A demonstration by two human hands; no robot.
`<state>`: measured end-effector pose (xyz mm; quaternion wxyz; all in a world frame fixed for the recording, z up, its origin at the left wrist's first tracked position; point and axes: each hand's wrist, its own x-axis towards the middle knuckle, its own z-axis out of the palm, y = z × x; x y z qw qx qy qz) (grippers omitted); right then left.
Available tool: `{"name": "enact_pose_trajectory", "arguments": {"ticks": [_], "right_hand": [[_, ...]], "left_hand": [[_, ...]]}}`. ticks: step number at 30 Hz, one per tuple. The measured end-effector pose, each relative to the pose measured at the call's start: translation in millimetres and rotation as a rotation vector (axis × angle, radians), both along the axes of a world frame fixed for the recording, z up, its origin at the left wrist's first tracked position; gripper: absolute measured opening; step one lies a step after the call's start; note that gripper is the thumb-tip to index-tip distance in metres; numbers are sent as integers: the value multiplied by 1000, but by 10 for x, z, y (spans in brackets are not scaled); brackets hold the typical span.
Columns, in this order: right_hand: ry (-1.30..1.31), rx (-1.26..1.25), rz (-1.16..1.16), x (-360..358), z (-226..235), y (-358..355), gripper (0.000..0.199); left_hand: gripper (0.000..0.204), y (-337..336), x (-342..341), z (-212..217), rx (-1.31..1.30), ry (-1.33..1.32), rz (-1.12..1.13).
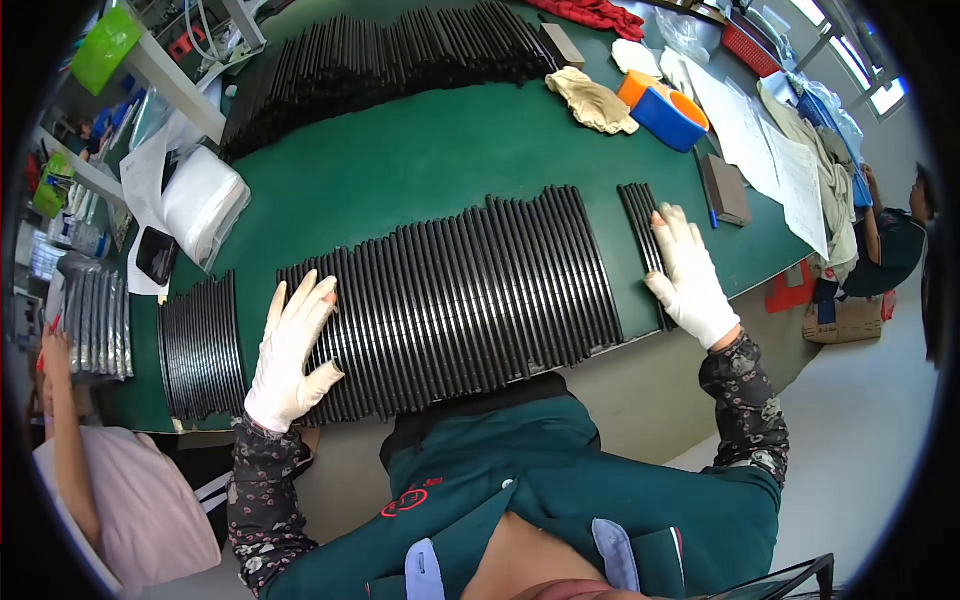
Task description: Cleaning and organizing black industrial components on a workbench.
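Two gloved hands (292, 350) (690, 275), four strip groups (460, 290).

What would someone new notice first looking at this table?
Probably the long row of black strips fanned across the middle of the green table, with the white-gloved left hand flat on its near left end. The right hand rests on a small separate bunch of strips to the right, and a bigger pile lies along the far edge.

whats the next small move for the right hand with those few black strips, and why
Probably slide the small bundle of black strips leftward to close up with the long row of black strips. The right hand lies flat on that bundle, a strip of green table shows between bundle and row, and the left hand braces the row's far end.
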<state>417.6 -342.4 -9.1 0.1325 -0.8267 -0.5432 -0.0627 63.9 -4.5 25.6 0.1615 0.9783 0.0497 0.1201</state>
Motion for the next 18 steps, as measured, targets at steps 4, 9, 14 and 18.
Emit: {"name": "enact_pose_trajectory", "arguments": {"ticks": [4,9,14,18], "right_hand": [[-17,45,98,-329,147,369,70],[63,116,405,-300,350,612,62],[145,-192,374,-443,530,932,59],[533,-42,1219,-933,385,648,57]], "left_hand": [[72,15,-14,-26,3,0,6],[73,2,6,-22,-6,-8,12],[74,19,-17,-45,-18,-5,29],[75,40,37,-31,-12,22,18]]}}
